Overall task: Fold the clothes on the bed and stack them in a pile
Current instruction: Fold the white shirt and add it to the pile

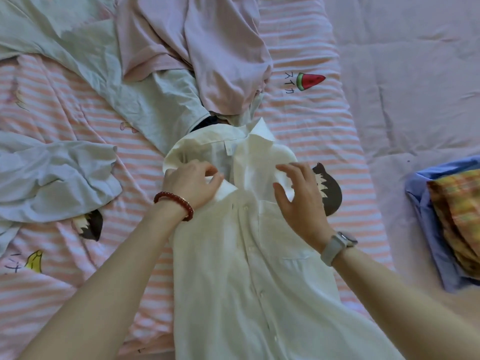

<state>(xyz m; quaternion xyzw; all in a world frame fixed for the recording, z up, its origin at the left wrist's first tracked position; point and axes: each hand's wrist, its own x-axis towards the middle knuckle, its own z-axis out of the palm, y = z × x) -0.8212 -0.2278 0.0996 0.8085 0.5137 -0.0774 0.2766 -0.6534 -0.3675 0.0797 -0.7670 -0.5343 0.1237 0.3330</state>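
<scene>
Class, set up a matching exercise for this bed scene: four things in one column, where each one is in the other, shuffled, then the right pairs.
1. white shirt
2. pink top
3. folded pile
4. watermelon print

A. right edge of the bed
B. far, at the middle
C. under both hands
D. on the sheet, right of the pink top

Pairs: 1-C, 2-B, 3-A, 4-D

Bare forearms; red bead bracelet (174, 203) on L wrist, grey watch (337, 246) on R.
</scene>
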